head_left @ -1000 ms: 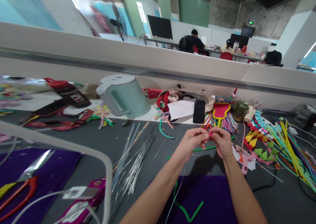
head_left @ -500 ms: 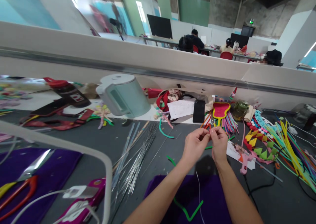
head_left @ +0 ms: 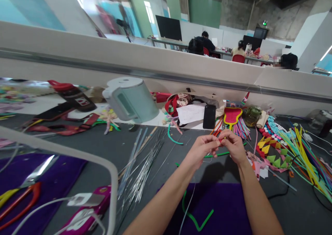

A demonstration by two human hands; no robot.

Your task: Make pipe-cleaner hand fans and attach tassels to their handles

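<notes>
My left hand (head_left: 203, 148) and my right hand (head_left: 233, 148) meet above the grey table, fingertips pinched together. Between them shows a small red piece (head_left: 220, 142), mostly covered by the fingers, so its kind is unclear. A thin pale wire (head_left: 187, 209) runs below my left hand over the purple cloth (head_left: 220, 200); whether it joins the red piece is hidden. Under my hands lies a green pipe cleaner (head_left: 218, 155). Another bent green pipe cleaner (head_left: 199, 228) rests on the cloth between my forearms.
Left of my arm lie a bundle of metal wires (head_left: 145, 172) and red-handled scissors (head_left: 31, 197). A pale kettle (head_left: 137, 100) and a phone (head_left: 209, 116) stand farther back. Pink glue gun (head_left: 256, 164), felt pieces and coloured pipe cleaners (head_left: 306, 148) crowd the right.
My hands have tilted and spread slightly apart at the wrists, still meeting at the fingertips. The thin wire has swung left across the cloth. More of the green pipe cleaner beneath them shows.
</notes>
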